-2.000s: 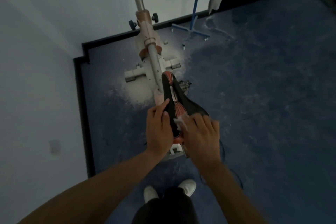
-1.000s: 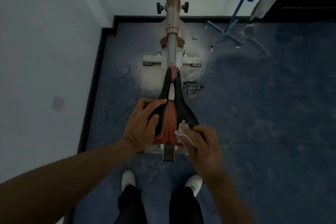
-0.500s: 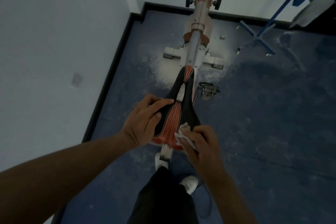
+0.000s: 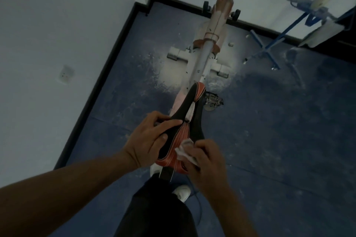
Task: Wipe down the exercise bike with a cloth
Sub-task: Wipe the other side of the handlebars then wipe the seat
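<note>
The exercise bike (image 4: 209, 52) stands below me, its pale frame running up towards the far wall. Its black and red saddle (image 4: 190, 121) points away from me. My left hand (image 4: 148, 138) grips the saddle's left side, thumb lying on top. My right hand (image 4: 208, 158) presses a small white cloth (image 4: 184, 150) against the rear right of the saddle; the cloth is bunched under my fingers and partly hidden by them.
A white wall with a socket (image 4: 65, 74) rises close on the left, edged by a black skirting (image 4: 96, 90). A blue metal stand (image 4: 269, 48) is at the upper right. The bike's pedal (image 4: 212, 101) sticks out right of the saddle. The blue floor is dusty; my feet stand behind the saddle.
My view has swung left, so the bike now slants to the upper right. Both hands stay on the saddle; the right hand with the cloth has shifted slightly over its rear right part.
</note>
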